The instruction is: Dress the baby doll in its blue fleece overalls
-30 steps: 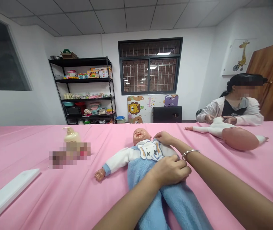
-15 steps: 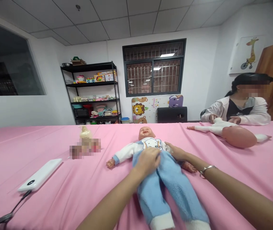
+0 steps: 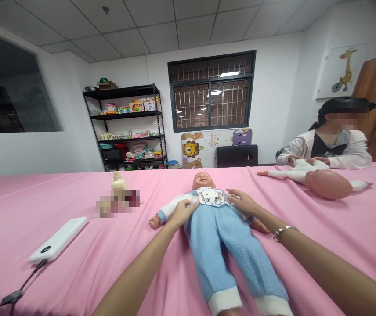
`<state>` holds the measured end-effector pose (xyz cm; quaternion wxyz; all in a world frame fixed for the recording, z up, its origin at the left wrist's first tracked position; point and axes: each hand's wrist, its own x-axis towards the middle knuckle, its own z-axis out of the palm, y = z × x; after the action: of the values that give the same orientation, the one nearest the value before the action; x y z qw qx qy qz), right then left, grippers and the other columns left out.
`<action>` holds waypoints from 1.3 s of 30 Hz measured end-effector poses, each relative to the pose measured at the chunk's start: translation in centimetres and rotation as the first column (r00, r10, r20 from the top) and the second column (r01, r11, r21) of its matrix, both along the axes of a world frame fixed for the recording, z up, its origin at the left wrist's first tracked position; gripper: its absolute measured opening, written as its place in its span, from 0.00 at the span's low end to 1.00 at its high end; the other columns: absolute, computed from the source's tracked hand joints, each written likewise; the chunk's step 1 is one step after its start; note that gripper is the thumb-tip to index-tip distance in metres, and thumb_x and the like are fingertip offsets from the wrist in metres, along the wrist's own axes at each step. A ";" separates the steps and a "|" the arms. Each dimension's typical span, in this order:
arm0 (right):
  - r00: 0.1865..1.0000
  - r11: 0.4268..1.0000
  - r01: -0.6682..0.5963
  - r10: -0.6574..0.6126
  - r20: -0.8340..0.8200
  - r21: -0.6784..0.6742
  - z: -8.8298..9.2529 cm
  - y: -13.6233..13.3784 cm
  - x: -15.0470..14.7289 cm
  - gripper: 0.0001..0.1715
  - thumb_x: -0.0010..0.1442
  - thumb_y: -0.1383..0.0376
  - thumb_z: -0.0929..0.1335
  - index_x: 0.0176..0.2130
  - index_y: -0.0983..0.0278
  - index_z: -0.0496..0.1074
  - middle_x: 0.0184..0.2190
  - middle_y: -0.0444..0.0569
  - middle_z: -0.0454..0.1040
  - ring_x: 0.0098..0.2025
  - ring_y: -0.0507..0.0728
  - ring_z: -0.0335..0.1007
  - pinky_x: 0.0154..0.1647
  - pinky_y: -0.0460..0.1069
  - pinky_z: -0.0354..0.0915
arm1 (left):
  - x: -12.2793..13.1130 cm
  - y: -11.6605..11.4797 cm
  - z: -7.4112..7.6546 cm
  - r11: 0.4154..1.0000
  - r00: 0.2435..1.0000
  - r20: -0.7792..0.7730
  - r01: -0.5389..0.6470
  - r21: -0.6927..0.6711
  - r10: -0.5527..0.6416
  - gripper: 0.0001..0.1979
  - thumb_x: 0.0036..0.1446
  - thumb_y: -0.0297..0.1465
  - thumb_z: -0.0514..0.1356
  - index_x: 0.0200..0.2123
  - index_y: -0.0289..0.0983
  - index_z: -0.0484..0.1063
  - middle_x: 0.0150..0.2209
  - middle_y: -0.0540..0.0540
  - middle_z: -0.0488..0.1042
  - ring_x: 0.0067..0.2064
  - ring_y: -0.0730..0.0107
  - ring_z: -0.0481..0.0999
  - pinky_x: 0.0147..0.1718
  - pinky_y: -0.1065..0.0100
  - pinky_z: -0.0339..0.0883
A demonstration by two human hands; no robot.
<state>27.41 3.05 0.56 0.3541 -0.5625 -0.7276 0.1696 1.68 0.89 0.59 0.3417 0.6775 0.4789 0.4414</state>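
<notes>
A baby doll (image 3: 204, 180) lies on its back, feet toward me, in fluffy blue overalls (image 3: 207, 232) over a white-sleeved top. An elephant face patch (image 3: 211, 196) covers its chest. My left hand (image 3: 182, 213) is at the doll's side on the left, thumb and fingers closed on the clothing at the edge of the chest. My right hand (image 3: 243, 203), with a silver bangle behind the wrist, rests against the doll's other side near the arm. Its fingers are stretched out, and parts of them are hidden by the clothing.
Pink cloth (image 3: 125, 272) covers the table. A white power bank (image 3: 59, 239) with a black cable lies left, below a pump bottle (image 3: 118, 181) and blurred items. At the far right a seated person (image 3: 329, 140) handles a second doll (image 3: 328, 184). Black shelves (image 3: 125, 116) stand behind.
My left hand has moved from the front of the doll's belly to its left side, uncovering the elephant patch. My right hand stays at the other side, fingers raised a little.
</notes>
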 end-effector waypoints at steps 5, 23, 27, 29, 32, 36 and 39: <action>0.987 0.994 -0.077 0.065 0.145 0.073 -0.2 0.4 -1.3 0.24 0.61 0.58 0.54 0.52 0.63 0.64 0.50 0.51 0.68 0.51 0.55 0.63 0.51 0.50 0.59 | -0.5 2.2 -0.1 0.996 0.985 0.170 0.021 -0.083 -0.007 0.22 0.43 0.46 0.59 0.28 0.31 0.70 0.26 0.49 0.69 0.27 0.75 0.64 0.29 0.72 0.57; 0.968 0.967 0.251 -0.250 -0.033 0.035 0.1 -3.2 -1.3 0.18 0.56 0.56 0.59 0.24 0.66 0.65 0.22 0.46 0.67 0.26 0.51 0.60 0.28 0.47 0.53 | -2.6 2.4 -1.2 0.974 0.925 0.373 0.145 -0.174 -0.071 0.17 0.45 0.40 0.61 0.37 0.36 0.73 0.41 0.46 0.73 0.46 0.63 0.68 0.48 0.67 0.56; 0.971 0.969 -0.135 0.089 -0.220 -0.205 1.1 -4.2 -1.0 0.24 0.50 0.47 0.62 0.21 0.65 0.59 0.18 0.40 0.57 0.21 0.48 0.50 0.23 0.45 0.48 | -2.2 2.5 -1.2 0.962 0.786 0.616 0.211 -0.175 -0.061 0.16 0.45 0.36 0.61 0.39 0.37 0.69 0.38 0.48 0.72 0.38 0.71 0.70 0.39 0.71 0.61; 0.919 0.929 -0.249 0.137 -0.369 -0.276 1.5 -3.7 -0.6 0.26 0.49 0.44 0.62 0.22 0.64 0.59 0.17 0.39 0.54 0.20 0.47 0.47 0.22 0.44 0.46 | -2.2 2.7 -1.4 0.969 0.772 0.635 0.169 -0.179 -0.017 0.19 0.44 0.35 0.63 0.41 0.38 0.67 0.37 0.48 0.71 0.36 0.72 0.70 0.37 0.72 0.60; 0.889 0.978 -0.078 -0.019 -0.458 -0.191 0.8 -2.0 -0.5 0.26 0.51 0.43 0.59 0.23 0.63 0.57 0.17 0.39 0.53 0.19 0.48 0.47 0.21 0.44 0.46 | -2.7 2.8 -1.3 0.978 0.860 0.507 0.147 -0.147 -0.053 0.19 0.41 0.33 0.63 0.40 0.36 0.67 0.33 0.49 0.71 0.35 0.72 0.68 0.36 0.72 0.59; 0.984 0.985 0.168 -0.166 -0.060 0.039 -1.5 -0.5 -1.4 0.23 0.56 0.51 0.58 0.20 0.64 0.58 0.19 0.43 0.62 0.24 0.51 0.56 0.26 0.46 0.49 | -4.2 2.4 -0.7 0.945 0.950 0.162 0.292 -0.149 -0.269 0.11 0.42 0.27 0.56 0.33 0.35 0.67 0.30 0.51 0.68 0.32 0.74 0.65 0.32 0.72 0.58; 0.964 0.978 0.201 -0.209 0.163 0.063 -2.3 -0.8 -2.0 0.22 0.60 0.53 0.54 0.25 0.64 0.63 0.24 0.48 0.70 0.29 0.53 0.64 0.28 0.46 0.50 | -4.8 1.9 -0.6 0.956 0.949 -0.119 0.283 -0.077 -0.291 0.09 0.41 0.24 0.54 0.31 0.36 0.64 0.28 0.52 0.66 0.30 0.74 0.65 0.30 0.72 0.57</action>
<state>25.44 2.29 -1.70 0.3198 -0.6387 -0.6966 0.0671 -3.14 2.79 0.01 0.3906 0.7565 0.4093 0.3280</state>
